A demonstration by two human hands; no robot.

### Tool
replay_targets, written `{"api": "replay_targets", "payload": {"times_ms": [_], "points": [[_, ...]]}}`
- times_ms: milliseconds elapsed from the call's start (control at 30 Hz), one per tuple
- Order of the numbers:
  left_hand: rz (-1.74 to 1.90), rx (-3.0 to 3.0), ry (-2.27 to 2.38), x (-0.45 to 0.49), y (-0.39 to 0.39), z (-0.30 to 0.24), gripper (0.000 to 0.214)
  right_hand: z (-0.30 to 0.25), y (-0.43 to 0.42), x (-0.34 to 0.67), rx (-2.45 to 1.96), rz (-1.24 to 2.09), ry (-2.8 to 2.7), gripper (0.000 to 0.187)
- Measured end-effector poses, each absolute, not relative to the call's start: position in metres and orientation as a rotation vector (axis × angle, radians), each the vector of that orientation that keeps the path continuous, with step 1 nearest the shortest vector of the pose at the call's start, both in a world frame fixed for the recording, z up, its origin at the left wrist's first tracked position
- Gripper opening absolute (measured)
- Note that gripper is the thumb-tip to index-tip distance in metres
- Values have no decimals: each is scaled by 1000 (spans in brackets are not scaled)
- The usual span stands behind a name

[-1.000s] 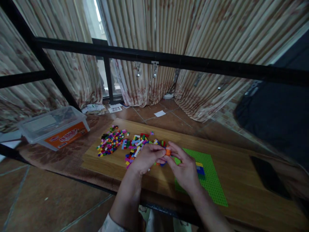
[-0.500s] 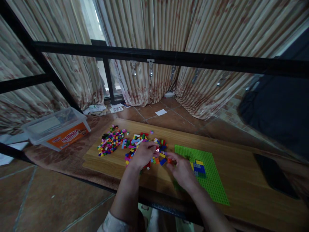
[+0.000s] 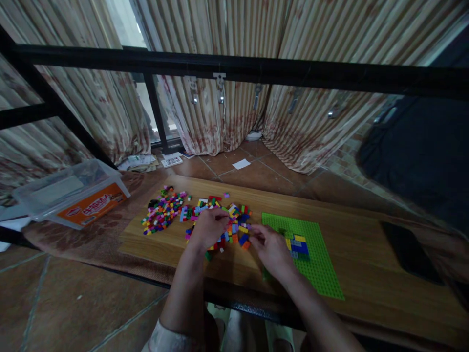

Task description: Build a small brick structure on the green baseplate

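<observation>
My left hand (image 3: 210, 227) is over the right-hand pile of toy bricks (image 3: 233, 234), its fingers curled and pressed together. Whatever they pinch, if anything, is hidden. At the right edge of that pile is my right hand (image 3: 273, 250), with thumb and fingers apart and no brick visible between them. Its fingertips are close to a blue brick (image 3: 244, 239) and an orange brick (image 3: 245, 245). Just right of this hand lies a green baseplate (image 3: 322, 264); a small build of blue and yellow bricks (image 3: 299, 247) stands on it, partly covered by the hand.
A pile of smaller bricks (image 3: 163, 212) lies on the left of the wooden board (image 3: 220, 266). Beyond it stands a clear plastic box (image 3: 75, 195) with an orange label. A black phone-like slab (image 3: 410, 252) lies at right. A black metal bar (image 3: 234, 63) crosses in front of the curtains.
The view has shifted slightly. My left hand has drawn a little left over the pile. An orange brick that was at my right fingertips now lies apart from them, beside the pile.
</observation>
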State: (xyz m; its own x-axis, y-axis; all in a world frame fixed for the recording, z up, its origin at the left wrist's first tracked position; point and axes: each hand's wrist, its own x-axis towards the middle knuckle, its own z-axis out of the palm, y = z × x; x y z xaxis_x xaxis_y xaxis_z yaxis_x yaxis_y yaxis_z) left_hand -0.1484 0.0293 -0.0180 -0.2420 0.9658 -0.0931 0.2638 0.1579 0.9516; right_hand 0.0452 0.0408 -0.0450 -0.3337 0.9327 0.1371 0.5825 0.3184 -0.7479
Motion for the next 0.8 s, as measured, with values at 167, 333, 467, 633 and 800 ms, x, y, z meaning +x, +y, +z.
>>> {"api": "replay_targets", "payload": {"times_ms": [167, 333, 467, 633, 800], "points": [[1109, 1262, 1623, -145, 33, -26, 17, -41, 47, 58, -1384, 636, -2047, 27], [1059, 1351, 1596, -142, 27, -13, 16, -41, 49, 60, -1397, 555, -2101, 26], [949, 1451, 1636, -143, 23, -7, 15, -43, 50, 61, -1446, 531, -2131, 26], [859, 1502, 1739, -143, 24, -11, 17, -42, 56, 55, -1423, 520, -2165, 26], [847, 1509, 1834, -147, 26, -18, 24, -49, 81, 44, -1354, 517, -2131, 30]]}}
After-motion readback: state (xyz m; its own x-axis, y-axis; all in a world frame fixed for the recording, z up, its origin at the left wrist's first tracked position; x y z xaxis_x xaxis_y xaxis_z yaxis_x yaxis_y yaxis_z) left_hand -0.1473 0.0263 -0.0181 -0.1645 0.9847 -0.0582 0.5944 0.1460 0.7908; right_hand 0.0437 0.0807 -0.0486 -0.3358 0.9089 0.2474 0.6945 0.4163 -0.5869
